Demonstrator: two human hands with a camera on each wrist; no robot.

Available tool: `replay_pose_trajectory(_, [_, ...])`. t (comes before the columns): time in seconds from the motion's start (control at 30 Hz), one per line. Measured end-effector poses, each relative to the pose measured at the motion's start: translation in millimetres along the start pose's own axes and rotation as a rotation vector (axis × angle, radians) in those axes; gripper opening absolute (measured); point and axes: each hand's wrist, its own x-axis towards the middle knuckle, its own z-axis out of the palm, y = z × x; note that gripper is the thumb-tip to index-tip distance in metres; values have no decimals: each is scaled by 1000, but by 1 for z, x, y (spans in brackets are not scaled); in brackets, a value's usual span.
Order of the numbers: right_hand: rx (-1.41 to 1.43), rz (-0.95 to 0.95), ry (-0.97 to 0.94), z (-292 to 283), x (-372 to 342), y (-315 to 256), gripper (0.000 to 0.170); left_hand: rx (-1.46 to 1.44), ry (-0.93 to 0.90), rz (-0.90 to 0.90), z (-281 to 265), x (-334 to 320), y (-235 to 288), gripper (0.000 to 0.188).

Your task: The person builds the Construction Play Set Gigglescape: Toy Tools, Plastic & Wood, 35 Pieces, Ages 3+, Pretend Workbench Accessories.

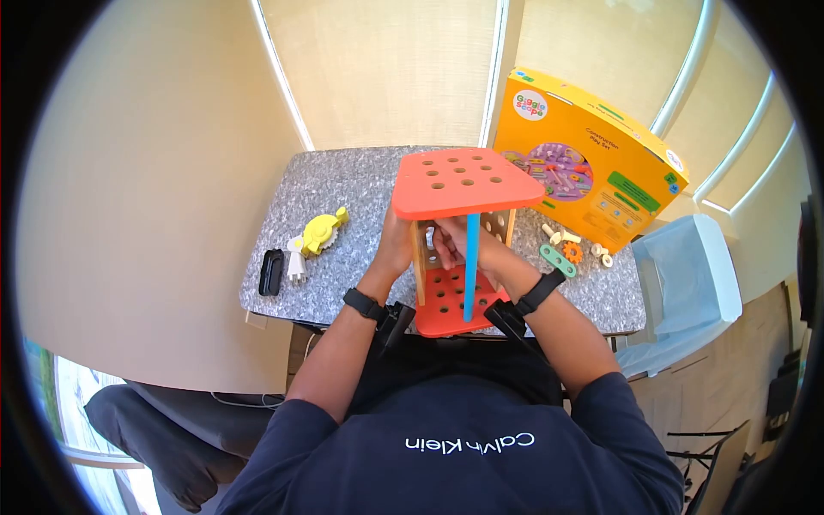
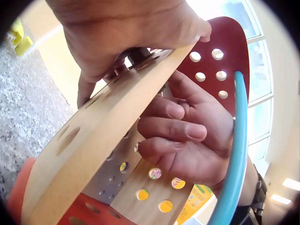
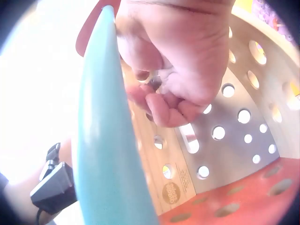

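Observation:
A toy frame of red perforated boards (image 1: 412,196), wooden side panels and a blue rod (image 1: 471,270) stands at the table's front edge. My left hand (image 2: 126,30) grips the upper edge of the left wooden panel (image 2: 101,136) from outside. Under its palm a dark shiny round piece (image 2: 139,55) shows against the panel. Reaching inside the frame past the blue rod, my right hand (image 3: 183,51) has its fingers curled at the same panel's inner face. It pinches a small dark shiny piece (image 3: 155,83), mostly hidden by the fingers. Behind is a grey perforated panel (image 3: 218,157).
Left on the speckled table (image 1: 360,184) lie a yellow toy piece (image 1: 321,233), a white piece (image 1: 296,260) and a black case (image 1: 271,273). To the right are a green strip (image 1: 558,260), an orange gear (image 1: 572,251), several wooden pieces (image 1: 602,255) and an upright orange box (image 1: 515,137).

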Motion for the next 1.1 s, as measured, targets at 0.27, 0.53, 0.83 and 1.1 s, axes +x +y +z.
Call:
replay_pose_trajectory(0.27, [-37, -164, 158, -6, -54, -19, 37, 38, -35, -41, -8, 1, -5, 68])
replay_pose_trajectory(0.53, [61, -105, 19, -50, -90, -28, 29, 155, 47, 172, -25, 8, 42, 90])
replay_pose_trajectory(0.83, [-646, -437, 645, -63, -98, -30, 29, 549, 69, 334, -20, 6, 77, 98])
replay_pose_trajectory(1.1, [-783, -654, 441, -37, -112, -47, 58, 929, 100, 477, 12, -8, 90, 105])
